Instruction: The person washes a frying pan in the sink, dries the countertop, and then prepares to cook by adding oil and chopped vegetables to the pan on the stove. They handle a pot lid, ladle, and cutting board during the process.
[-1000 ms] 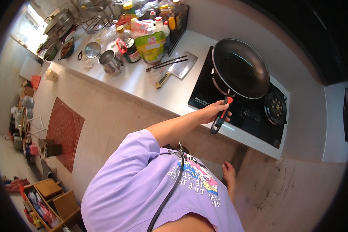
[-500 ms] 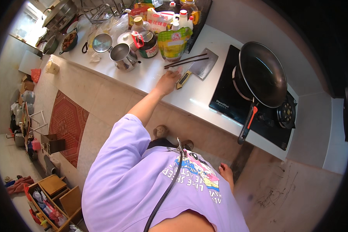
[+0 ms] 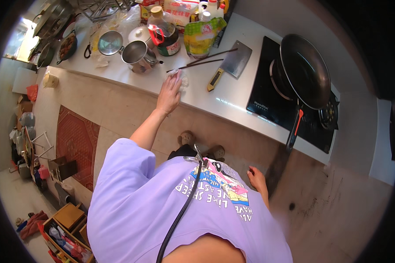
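— Changed since a second ago? Off the red pan handle [image 3: 296,125], left hand [image 3: 169,93] now far over to the left on the white bench [image 3: 232,94].
— Grip? Fingers curled over a crumpled white cloth [image 3: 181,77], pressed flat near the bench's front edge.
— Room around? Steel cup [image 3: 136,56] just beyond, chopsticks [image 3: 206,60] and cleaver [image 3: 233,63] to the right; bare bench between cleaver and cooktop [image 3: 274,98].
— Other hand? Right hand [image 3: 256,179] hanging low beside the hip, loosely open, holding nothing.

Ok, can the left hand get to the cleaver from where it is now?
Probably yes. The left hand rests on a white cloth at the counter edge, and the cleaver lies close by on the same counter. Only the chopsticks lie near its blade, and bare counter leads to its handle.
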The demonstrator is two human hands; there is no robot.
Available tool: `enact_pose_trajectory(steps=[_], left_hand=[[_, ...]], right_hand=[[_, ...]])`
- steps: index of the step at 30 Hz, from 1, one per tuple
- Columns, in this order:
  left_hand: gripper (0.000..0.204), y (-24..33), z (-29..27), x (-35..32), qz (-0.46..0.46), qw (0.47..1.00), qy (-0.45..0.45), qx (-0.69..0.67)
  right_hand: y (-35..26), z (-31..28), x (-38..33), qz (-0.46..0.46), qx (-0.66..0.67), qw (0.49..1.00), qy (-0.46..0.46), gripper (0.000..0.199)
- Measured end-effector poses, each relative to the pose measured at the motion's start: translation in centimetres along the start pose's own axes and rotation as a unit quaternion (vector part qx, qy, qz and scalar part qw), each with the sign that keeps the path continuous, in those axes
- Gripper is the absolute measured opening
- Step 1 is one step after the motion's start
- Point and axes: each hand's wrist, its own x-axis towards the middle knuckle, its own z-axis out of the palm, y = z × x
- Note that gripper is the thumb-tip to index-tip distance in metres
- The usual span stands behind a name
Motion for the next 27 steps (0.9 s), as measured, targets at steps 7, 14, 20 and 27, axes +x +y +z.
enact_pose_trajectory(steps=[7, 14, 20, 27], left_hand=[[0.04, 4.9, 1.1, -3.7, -0.092, 0.985, 0.011, -0.147], [0.045, 14.6, 6.1, 2.4, 0.071, 0.983, -0.078, -0.149], [0.045, 17.1, 11.5, 5.3, 0.066, 0.987, -0.144, -0.03], [0.032, 14.2, 5.2, -1.9, 0.175, 0.973, -0.115, -0.099]], right_hand=[[0.5, 0.8, -0.9, 0.014, 0.002, 1.0, -0.008, 0.037], [2.8, 0.7, -2.1, 0.022, 0.014, 1.0, -0.006, 0.037], [4.9, -0.5, -3.5, 0.047, 0.023, 0.999, 0.0, 0.036], [7.8, -0.7, -4.6, 0.08, 0.036, 0.996, 0.007, 0.035]])
